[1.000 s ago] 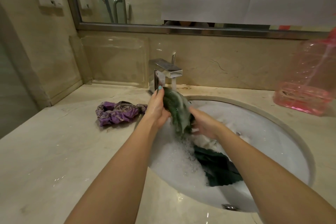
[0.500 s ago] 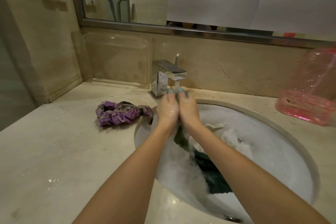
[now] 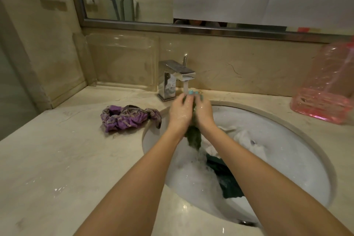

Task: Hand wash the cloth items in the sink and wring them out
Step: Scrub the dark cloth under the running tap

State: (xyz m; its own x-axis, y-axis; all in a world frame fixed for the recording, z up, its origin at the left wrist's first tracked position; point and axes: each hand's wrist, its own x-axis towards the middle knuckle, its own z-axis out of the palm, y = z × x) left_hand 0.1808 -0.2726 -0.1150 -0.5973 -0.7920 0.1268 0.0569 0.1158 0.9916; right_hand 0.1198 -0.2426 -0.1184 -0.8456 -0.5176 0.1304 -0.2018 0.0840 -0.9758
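A dark green cloth [image 3: 194, 137] hangs between my two hands under the running chrome tap [image 3: 175, 77]. My left hand [image 3: 180, 112] and my right hand [image 3: 204, 112] press together around its upper part, fingertips up in the water stream. Its lower end trails into the foamy water of the white oval sink [image 3: 287, 159]. More dark green cloth [image 3: 226, 180] lies in the suds, and a white cloth [image 3: 247, 138] lies in the water to the right. A purple patterned cloth [image 3: 128, 117] sits bunched on the counter left of the sink.
A pink transparent plastic jug [image 3: 329, 90] stands at the counter's right back. A clear plastic tray [image 3: 122, 59] leans against the back wall left of the tap. The marble counter [image 3: 57, 168] stretches wide to the left. A mirror hangs above.
A second ago my hands held the green cloth apart, spread under the tap. They have since come together, palms facing, squeezing the cloth between them.
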